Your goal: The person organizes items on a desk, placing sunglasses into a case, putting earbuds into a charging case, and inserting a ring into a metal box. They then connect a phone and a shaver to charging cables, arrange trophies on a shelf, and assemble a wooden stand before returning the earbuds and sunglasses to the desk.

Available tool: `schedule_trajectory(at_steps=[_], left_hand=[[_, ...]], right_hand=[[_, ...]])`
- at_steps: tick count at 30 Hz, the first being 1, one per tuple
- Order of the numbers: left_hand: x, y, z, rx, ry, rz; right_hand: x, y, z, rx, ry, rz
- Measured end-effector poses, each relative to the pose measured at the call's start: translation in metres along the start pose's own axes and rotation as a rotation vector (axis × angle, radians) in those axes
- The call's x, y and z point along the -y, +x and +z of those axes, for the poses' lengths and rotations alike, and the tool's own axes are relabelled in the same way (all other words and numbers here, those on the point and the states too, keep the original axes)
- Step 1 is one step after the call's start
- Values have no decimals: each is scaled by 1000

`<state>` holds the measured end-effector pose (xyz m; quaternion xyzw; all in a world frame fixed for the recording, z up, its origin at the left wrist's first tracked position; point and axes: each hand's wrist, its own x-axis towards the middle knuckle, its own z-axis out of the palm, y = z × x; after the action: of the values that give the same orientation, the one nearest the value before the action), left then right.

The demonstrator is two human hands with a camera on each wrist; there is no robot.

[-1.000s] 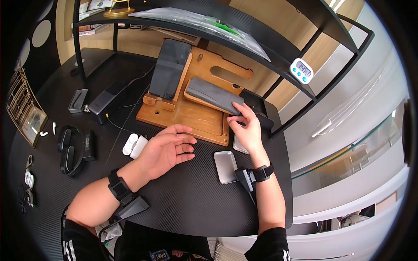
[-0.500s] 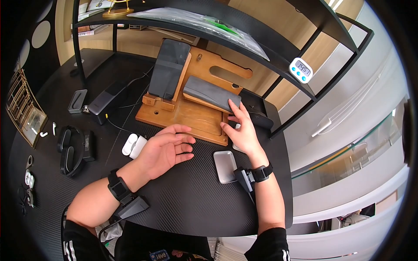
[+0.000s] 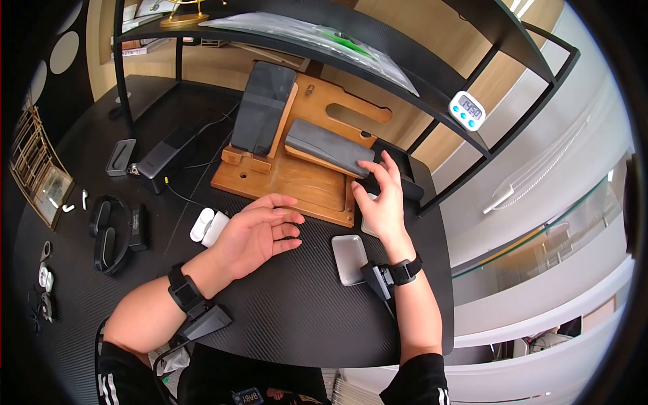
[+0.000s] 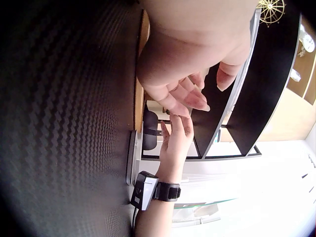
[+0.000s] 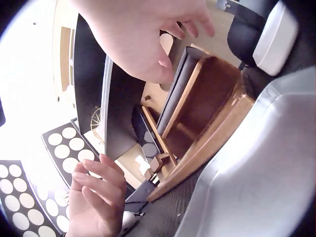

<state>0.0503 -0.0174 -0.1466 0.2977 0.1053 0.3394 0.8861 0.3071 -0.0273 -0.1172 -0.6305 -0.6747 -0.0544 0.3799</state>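
A long dark grey case lies across the raised ledge of a wooden desk stand. My right hand hovers at its right end, fingertips right at the case's edge and thumb apart from the fingers, gripping nothing. The right wrist view shows the thumb close beside the case. My left hand is held over the desk in front of the stand, palm turned inward, fingers loosely bent around nothing. A black phone leans upright on the stand's left holder.
A white earbud case stands by my left hand, and a shallow silver tray by my right wrist. Leftward lie a power bank and a black headset-like band. A black shelf with a white timer rises behind.
My right hand first shifted down and left along the stand's edge, then came back up and right, its fingers more raised. The left hand stays put. The grey case looks unmoved.
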Motion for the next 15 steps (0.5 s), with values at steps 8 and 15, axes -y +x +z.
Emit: schedule_trajectory(at_steps=[8, 15], left_hand=[[1, -1, 1, 13, -11, 4], [0, -1, 2, -8, -1, -10]], right_hand=[[11, -4, 1, 133, 17, -4], [9, -4, 1, 176, -104, -82]])
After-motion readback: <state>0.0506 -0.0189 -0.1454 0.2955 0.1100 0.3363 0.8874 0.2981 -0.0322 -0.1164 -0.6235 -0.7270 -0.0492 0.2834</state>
